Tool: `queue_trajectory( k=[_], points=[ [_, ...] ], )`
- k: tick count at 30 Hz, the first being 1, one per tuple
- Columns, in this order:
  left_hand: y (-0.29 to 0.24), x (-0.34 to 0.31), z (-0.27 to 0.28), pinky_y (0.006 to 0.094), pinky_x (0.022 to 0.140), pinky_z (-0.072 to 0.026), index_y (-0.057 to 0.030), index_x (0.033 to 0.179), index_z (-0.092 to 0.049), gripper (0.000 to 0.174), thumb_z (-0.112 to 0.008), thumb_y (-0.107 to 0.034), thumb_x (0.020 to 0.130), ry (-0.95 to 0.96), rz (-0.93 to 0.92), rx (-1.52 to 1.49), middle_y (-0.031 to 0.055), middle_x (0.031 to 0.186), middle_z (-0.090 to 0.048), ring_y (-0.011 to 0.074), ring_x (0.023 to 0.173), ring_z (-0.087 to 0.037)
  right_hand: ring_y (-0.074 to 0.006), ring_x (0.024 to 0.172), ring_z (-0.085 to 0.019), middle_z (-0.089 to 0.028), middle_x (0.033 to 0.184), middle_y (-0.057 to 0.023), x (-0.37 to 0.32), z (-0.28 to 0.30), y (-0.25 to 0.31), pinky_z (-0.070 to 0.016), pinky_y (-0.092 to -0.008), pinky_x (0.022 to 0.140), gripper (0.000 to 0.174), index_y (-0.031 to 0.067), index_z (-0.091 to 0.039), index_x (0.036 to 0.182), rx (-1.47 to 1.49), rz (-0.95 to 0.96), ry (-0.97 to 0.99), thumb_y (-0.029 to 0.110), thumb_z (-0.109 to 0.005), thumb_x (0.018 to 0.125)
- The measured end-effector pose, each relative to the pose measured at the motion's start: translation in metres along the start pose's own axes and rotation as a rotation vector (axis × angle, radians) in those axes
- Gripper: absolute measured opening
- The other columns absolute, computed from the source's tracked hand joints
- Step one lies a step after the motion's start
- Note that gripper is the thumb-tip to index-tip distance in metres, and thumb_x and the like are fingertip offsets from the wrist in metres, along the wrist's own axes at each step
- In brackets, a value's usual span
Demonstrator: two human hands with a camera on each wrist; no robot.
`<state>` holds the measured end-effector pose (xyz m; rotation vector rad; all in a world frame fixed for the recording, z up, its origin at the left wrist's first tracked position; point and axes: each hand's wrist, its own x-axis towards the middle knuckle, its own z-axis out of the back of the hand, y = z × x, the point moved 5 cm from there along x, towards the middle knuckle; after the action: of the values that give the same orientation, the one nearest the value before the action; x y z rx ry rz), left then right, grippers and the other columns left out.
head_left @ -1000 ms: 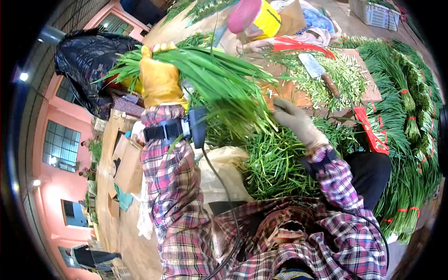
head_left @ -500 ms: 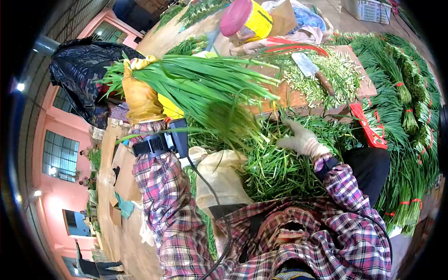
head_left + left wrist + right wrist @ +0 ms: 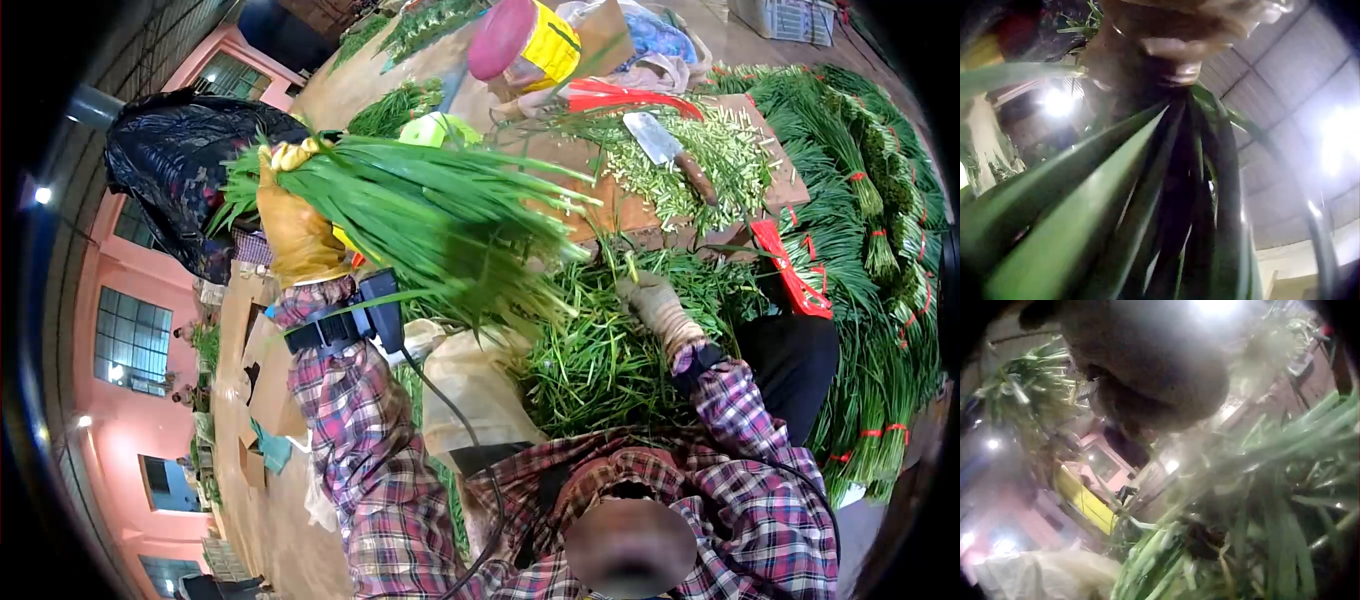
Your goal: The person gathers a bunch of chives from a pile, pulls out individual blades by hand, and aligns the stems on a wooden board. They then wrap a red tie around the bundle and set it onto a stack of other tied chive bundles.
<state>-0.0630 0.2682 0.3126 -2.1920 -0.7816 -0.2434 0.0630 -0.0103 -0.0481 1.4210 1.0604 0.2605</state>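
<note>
In the head view my left hand (image 3: pixel 295 215), in an orange-yellow rubber glove, is raised and grips a thick bunch of garlic chives (image 3: pixel 420 195). Their long green leaves fan out to the right, pale cut ends (image 3: pixel 575 205) outermost. The left wrist view shows the glove closed round the leaves (image 3: pixel 1079 219). My right hand (image 3: pixel 655 308), in a grey-white glove, is low over a heap of loose leaves (image 3: pixel 600 365). Its fingers are curled, a short yellowish leaf (image 3: pixel 632 267) right at their tips. The right wrist view has the curled glove (image 3: pixel 1154 375) above the heap.
A cleaver (image 3: pixel 653 138) lies among chopped stalk ends (image 3: pixel 735 150) on a wooden board. Red ties (image 3: pixel 790 270) hang at its corner. Tied chive bundles (image 3: pixel 870 215) are stacked on the right. A black bag (image 3: pixel 170 190) stands far left, a pink-and-yellow tub (image 3: pixel 525 45) behind.
My left hand has moved left and down with the chives. My right hand has come away from the stalk ends towards the heap; its spread fingers have curled.
</note>
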Motion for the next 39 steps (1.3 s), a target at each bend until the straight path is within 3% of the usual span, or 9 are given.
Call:
queue_trajectory(
  k=[3, 7, 10, 18, 21, 25, 34, 36, 39],
  points=[
    [0.001, 0.006, 0.019, 0.0372, 0.070, -0.0481, -0.0054, 0.084, -0.054, 0.031, -0.039, -0.032, 0.093, -0.097, -0.044, 0.498, 0.0085, 0.080, -0.059, 0.0217, 0.073, -0.056, -0.0194, 0.100, -0.054, -0.054, 0.116, -0.0099, -0.057, -0.042, 0.077, -0.0401, -0.0299, 0.090, 0.047, 0.0036, -0.050, 0.120, -0.387, 0.623, 0.065, 0.022, -0.063, 0.079],
    [0.039, -0.010, -0.026, 0.0286, 0.066, -0.0371, -0.0075, 0.075, -0.046, 0.024, -0.051, -0.027, 0.089, -0.302, -0.174, 0.296, -0.0006, 0.059, -0.042, 0.0126, 0.056, -0.040, -0.0231, 0.102, -0.053, -0.055, 0.109, -0.0134, -0.018, -0.079, 0.095, -0.0422, -0.0288, 0.088, 0.037, 0.0055, -0.049, 0.117, -1.010, 0.867, -0.087, 0.020, -0.052, 0.083],
    [0.061, -0.018, -0.055, 0.0271, 0.067, -0.0392, -0.0100, 0.080, -0.047, 0.021, -0.049, -0.028, 0.090, 0.195, 0.145, -0.001, -0.0003, 0.069, -0.048, 0.0128, 0.061, -0.044, -0.0213, 0.093, -0.054, -0.057, 0.100, -0.0115, 0.008, -0.088, 0.100, -0.0440, -0.0287, 0.081, 0.033, 0.0049, -0.050, 0.113, -0.694, 0.825, -0.085, 0.019, -0.052, 0.083],
    [0.030, -0.025, -0.069, 0.0243, 0.062, -0.0359, -0.0102, 0.076, -0.046, 0.023, -0.047, -0.027, 0.091, 0.200, 0.162, -0.205, -0.0064, 0.055, -0.041, 0.0064, 0.051, -0.041, -0.0167, 0.068, -0.058, -0.061, 0.076, -0.0064, 0.035, 0.006, 0.001, -0.0488, -0.0286, 0.062, 0.025, 0.0034, -0.055, 0.104, 0.126, -0.024, -0.173, 0.017, -0.052, 0.083],
    [0.025, -0.030, -0.055, 0.0238, 0.061, -0.0356, -0.0101, 0.075, -0.046, 0.024, -0.046, -0.028, 0.091, 0.019, 0.001, 0.078, -0.0061, 0.055, -0.041, 0.0064, 0.050, -0.040, -0.0208, 0.076, -0.057, -0.060, 0.082, -0.0112, 0.019, 0.025, 0.024, -0.0463, -0.0314, 0.072, 0.039, 0.0001, -0.054, 0.108, -0.358, 0.212, -0.226, 0.023, -0.061, 0.078],
    [0.043, -0.025, -0.062, 0.0246, 0.061, -0.0346, -0.0105, 0.077, -0.045, 0.025, -0.047, -0.031, 0.091, 0.165, 0.103, -0.031, -0.0042, 0.058, -0.040, 0.0073, 0.051, -0.038, -0.0194, 0.108, -0.049, -0.049, 0.122, -0.0154, -0.028, -0.005, 0.130, -0.0382, -0.0291, 0.092, 0.056, -0.0002, -0.040, 0.127, 0.110, 0.602, 0.174, 0.016, -0.061, 0.077],
    [0.043, -0.025, -0.064, 0.0232, 0.061, -0.0340, -0.0104, 0.074, -0.046, 0.024, -0.050, -0.028, 0.090, 0.116, 0.145, -0.033, -0.0053, 0.055, -0.039, 0.0062, 0.050, -0.038, -0.0096, 0.055, -0.050, -0.052, 0.061, -0.0002, -0.057, -0.035, 0.112, -0.0402, -0.0250, 0.049, 0.015, 0.0039, -0.056, 0.071, -0.283, 1.107, 0.200, 0.016, -0.058, 0.080],
    [0.028, -0.019, -0.048, 0.0235, 0.062, -0.0352, -0.0105, 0.073, -0.045, 0.024, -0.050, -0.028, 0.090, 0.104, 0.085, -0.027, -0.0053, 0.056, -0.040, 0.0061, 0.051, -0.040, -0.0119, 0.054, -0.050, -0.052, 0.058, -0.0002, -0.066, -0.019, 0.076, -0.0394, -0.0254, 0.049, 0.017, 0.0035, -0.058, 0.070, 0.339, -0.092, 0.549, 0.017, -0.061, 0.078],
    [0.025, -0.024, -0.052, 0.0240, 0.063, -0.0353, -0.0102, 0.074, -0.045, 0.024, -0.050, -0.029, 0.089, 0.117, 0.102, -0.125, -0.0048, 0.055, -0.038, 0.0072, 0.052, -0.037, -0.0179, 0.061, -0.056, -0.060, 0.065, -0.0034, -0.004, 0.041, 0.020, -0.0468, -0.0310, 0.061, 0.024, 0.0054, -0.063, 0.089, -0.466, 0.150, -0.057, 0.025, -0.065, 0.075]
  ],
)
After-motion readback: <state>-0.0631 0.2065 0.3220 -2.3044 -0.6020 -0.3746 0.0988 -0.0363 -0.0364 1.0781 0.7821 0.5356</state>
